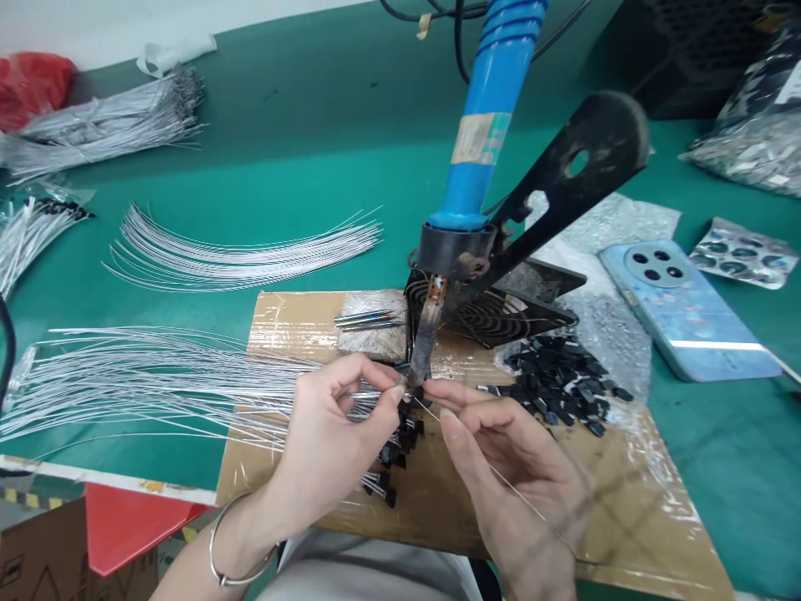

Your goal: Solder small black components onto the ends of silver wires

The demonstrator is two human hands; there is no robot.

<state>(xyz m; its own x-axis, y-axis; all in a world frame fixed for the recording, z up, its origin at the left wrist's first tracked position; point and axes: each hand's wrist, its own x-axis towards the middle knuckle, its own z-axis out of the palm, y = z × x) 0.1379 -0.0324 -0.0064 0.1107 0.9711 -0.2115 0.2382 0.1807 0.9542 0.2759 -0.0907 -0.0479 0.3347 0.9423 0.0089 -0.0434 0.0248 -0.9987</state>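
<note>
Just below the tip of a blue-handled soldering iron (429,334), my left hand (341,430) pinches thumb and forefinger together. What it grips is small and partly hidden by the fingertips. My right hand (510,467) is closed loosely on a thin wire (522,498), which runs from the iron's tip across the palm. Its forefinger reaches close to the tip. Beneath both hands lie several black-ended pieces (394,451) on brown cardboard (431,517). A spread of white wires (156,384) passes behind my left hand.
The iron is clamped on a black metal arm (563,184) beside a small fan (494,309). Black small parts (563,380) lie on bubble wrap (626,334), near a blue phone (694,313). More white wires (250,255) and thin metal rods (369,320) rest further back.
</note>
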